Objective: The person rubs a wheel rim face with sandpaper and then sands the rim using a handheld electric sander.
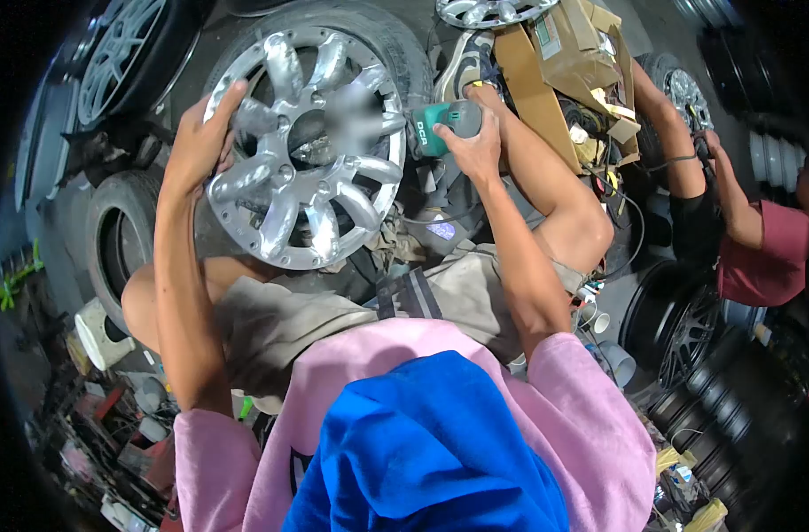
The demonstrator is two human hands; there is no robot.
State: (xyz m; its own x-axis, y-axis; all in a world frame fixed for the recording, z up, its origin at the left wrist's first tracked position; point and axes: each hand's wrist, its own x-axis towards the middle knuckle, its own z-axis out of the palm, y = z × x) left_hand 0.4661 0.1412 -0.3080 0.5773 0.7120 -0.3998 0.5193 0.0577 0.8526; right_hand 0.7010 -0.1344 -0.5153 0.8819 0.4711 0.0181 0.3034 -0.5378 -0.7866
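Observation:
A silver multi-spoke wheel rim (285,199) leans on a black tire (395,49) in front of my legs. My left hand (205,137) grips the rim's upper left edge, fingers behind it and thumb on the front. At the right side of the rim, my right hand (471,133) is wrapped round a green DCA power tool (431,129). The tool's front end reaches over the rim's right spokes, where the disc area is smeared by motion. Round bolt holes circle the hub opening.
An open cardboard box (537,97) with parts stands at the upper right. A co-worker in a maroon shirt (768,253) is at the far right, by another wheel (688,97). A loose tire (121,230) lies left, and black rims (675,324) lie at the lower right.

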